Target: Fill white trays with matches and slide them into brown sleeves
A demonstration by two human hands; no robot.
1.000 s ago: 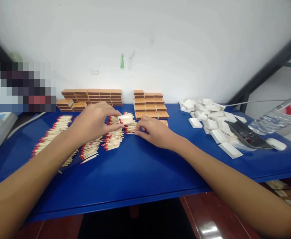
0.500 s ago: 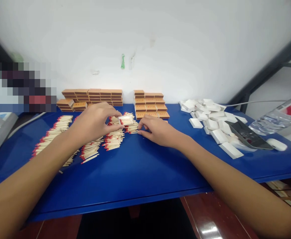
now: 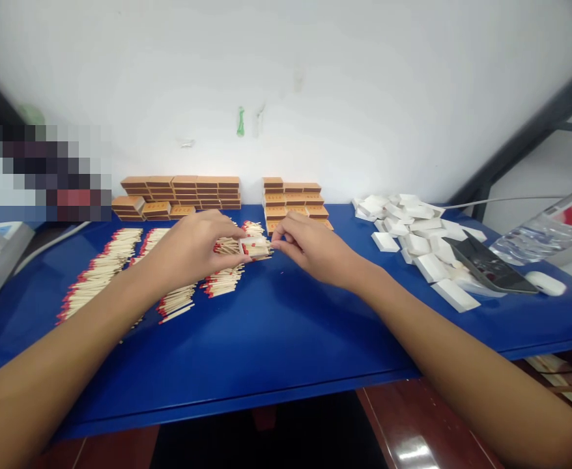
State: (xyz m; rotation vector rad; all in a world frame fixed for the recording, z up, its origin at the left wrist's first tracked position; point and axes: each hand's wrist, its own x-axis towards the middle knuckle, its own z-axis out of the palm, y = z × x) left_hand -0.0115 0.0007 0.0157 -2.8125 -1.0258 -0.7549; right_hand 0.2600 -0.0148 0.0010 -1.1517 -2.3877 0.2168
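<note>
Here's my left forearm [image 3: 85, 339], bare, angling in from the low left, my right forearm [image 3: 442, 345] mirroring it! My left hand [image 3: 195, 242] holds thumb and fingers [image 3: 230, 230] in a gripping C; my right hand [image 3: 318, 254] faces it, just apart, knuckles curled, thumb tucked close beneath.

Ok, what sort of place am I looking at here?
Probably an indoor handwork table: a blue tabletop against a wall, with orange-brown matchboxes stacked, loose matches laid in rows, and small white boxes heaped.
</note>
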